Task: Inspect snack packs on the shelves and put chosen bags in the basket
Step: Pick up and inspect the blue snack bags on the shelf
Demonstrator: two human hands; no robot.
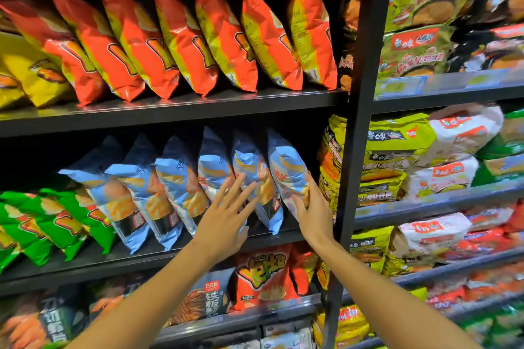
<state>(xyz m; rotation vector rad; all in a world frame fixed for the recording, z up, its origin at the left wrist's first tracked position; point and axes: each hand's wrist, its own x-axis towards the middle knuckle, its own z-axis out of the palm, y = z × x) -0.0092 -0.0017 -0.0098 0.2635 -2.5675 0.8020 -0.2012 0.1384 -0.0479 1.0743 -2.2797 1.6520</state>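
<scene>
Our right hand [309, 204] holds the end blue chip bag [289, 173] by the shelf's right edge [283, 238]; our left hand [226, 212], fingers spread wide, should steady its neighbours as we slide it out.

Orange bags [181, 37], upper shelf: glossy plastic film, crinkled, with bright highlights
Light-blue bags [175, 178], middle shelf: smooth film, softer sheen, creased at the seams
Green bags [56, 221]: shiny film
Shelf boards [170, 110] and upright post [360, 93]: dark painted metal, matt to satin
Price rail [442, 85], right bay: clear glossy plastic strip
Noodle multipacks [397, 144]: thin wrinkled plastic wrap
</scene>
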